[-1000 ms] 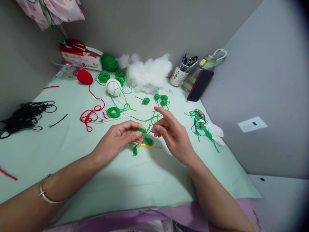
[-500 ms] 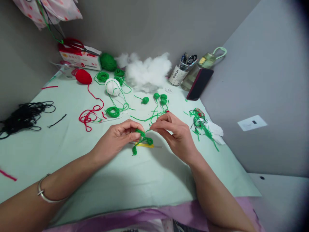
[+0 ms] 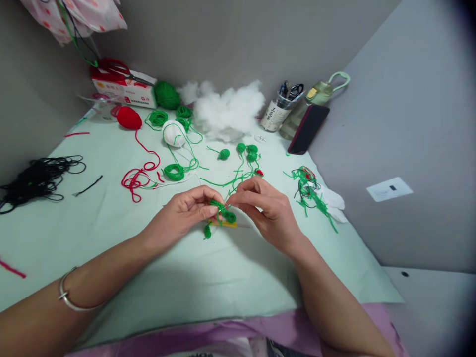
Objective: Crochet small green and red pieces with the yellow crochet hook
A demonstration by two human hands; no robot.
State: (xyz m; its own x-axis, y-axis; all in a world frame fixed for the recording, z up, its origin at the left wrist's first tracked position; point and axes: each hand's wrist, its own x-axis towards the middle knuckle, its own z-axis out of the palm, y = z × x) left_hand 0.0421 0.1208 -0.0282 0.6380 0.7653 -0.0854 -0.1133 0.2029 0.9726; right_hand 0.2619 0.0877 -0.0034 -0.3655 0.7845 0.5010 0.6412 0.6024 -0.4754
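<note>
Between the thumb and fingers of my left hand (image 3: pixel 191 208) is a small green crocheted piece (image 3: pixel 217 204). My right hand (image 3: pixel 264 208) is closed in a pinch close to it, on what looks like a thin needle (image 3: pixel 223 209) touching the piece's edge. Its fingertips partly hide the needle. Just below are a green crocheted curl (image 3: pixel 229 216) and a smaller green bit (image 3: pixel 207 231). Under them a crochet hook with a yellow handle (image 3: pixel 228 224) lies on the cloth. Behind my right hand are small green crocheted balls (image 3: pixel 252 156) with yarn tails.
White stuffing (image 3: pixel 230 111) sits at the back, beside a pen cup (image 3: pixel 274 116), a bottle (image 3: pixel 293 124) and a leaning phone (image 3: pixel 308 130). Red yarn (image 3: pixel 129 118), white yarn (image 3: pixel 173 134) and black yarn (image 3: pixel 33 181) lie left. Yarn scraps (image 3: pixel 310 191) lie right; scissors (image 3: pixel 119 69) rest on a box (image 3: pixel 126 91).
My right hand has moved slightly left, closer to the green piece, and the thin needle now shows against it. My left hand has barely shifted.
</note>
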